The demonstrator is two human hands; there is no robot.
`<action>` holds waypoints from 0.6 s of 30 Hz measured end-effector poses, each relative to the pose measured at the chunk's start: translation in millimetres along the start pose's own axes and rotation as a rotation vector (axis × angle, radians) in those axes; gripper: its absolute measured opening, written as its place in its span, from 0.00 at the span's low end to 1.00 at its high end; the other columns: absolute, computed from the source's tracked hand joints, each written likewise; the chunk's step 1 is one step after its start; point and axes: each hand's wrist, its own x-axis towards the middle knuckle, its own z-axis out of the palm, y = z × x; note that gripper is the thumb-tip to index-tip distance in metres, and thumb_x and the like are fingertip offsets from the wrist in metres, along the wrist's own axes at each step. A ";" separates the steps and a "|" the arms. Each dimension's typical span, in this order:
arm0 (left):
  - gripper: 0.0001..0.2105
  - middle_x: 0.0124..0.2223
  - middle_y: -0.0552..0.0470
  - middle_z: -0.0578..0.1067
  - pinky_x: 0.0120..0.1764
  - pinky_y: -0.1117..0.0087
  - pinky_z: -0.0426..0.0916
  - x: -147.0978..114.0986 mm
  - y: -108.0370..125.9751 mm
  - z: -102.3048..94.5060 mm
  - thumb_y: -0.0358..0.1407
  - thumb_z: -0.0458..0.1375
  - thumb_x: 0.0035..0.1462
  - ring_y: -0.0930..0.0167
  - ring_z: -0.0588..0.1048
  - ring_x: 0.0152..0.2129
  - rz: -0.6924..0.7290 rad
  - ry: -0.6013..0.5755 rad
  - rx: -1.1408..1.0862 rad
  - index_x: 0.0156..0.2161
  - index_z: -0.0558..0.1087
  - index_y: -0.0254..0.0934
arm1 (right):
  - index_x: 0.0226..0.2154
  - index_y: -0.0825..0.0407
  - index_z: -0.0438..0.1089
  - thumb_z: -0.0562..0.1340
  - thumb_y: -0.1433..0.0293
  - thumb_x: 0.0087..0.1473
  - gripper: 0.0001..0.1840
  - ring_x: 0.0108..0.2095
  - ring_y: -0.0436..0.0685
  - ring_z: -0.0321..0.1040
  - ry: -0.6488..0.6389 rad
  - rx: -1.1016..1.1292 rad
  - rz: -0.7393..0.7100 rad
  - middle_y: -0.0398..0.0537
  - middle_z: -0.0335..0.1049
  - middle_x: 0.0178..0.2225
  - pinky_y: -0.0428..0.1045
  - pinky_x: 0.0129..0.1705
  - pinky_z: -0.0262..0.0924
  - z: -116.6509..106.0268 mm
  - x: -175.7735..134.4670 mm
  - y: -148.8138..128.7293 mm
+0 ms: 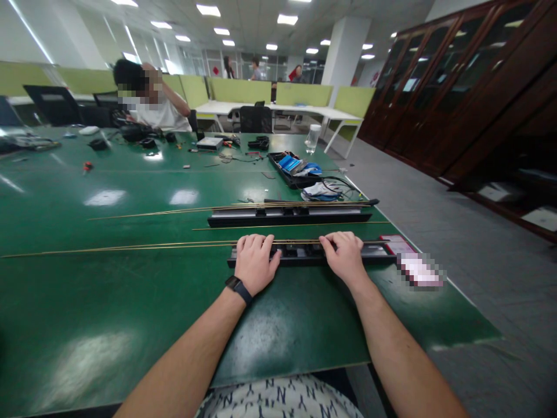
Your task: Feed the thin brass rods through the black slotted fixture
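A long black slotted channel (300,253) lies across the green table in front of me, with thin brass-coloured rods (174,245) running along its far edge and far out to the left. My left hand (256,258) is laid over the channel's left part, fingers curled over the far edge and thumb apart on the right. At the right part, my right hand (346,253) is closed, thumb and index finger together at the rods; the exact contact is hidden. A second black channel (289,217) lies just beyond, with more thin rods (195,209) along it.
A black tray (285,176) with blue items and a white-and-blue bundle (322,190) stand farther back. A clear cup (312,139) is near the right edge. A red-edged card (394,244) lies beside the channel's right end. Across the table sits a person (152,110).
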 end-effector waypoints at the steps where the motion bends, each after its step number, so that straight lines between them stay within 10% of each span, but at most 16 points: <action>1: 0.17 0.47 0.43 0.77 0.55 0.52 0.58 0.0 -0.2 0.2 0.43 0.54 0.66 0.58 0.71 0.49 -0.002 0.001 -0.001 0.55 0.71 0.39 | 0.29 0.48 0.72 0.58 0.59 0.64 0.15 0.43 0.60 0.64 -0.004 0.000 -0.005 0.47 0.77 0.34 0.57 0.49 0.46 0.1 0.0 0.4; 18: 0.17 0.47 0.43 0.77 0.56 0.52 0.58 -0.6 -0.7 1.0 0.43 0.54 0.66 0.58 0.71 0.50 -0.002 0.007 -0.008 0.55 0.72 0.40 | 0.29 0.48 0.72 0.59 0.59 0.63 0.15 0.42 0.60 0.64 -0.007 -0.005 -0.001 0.47 0.76 0.34 0.56 0.49 0.46 -1.5 0.4 -1.2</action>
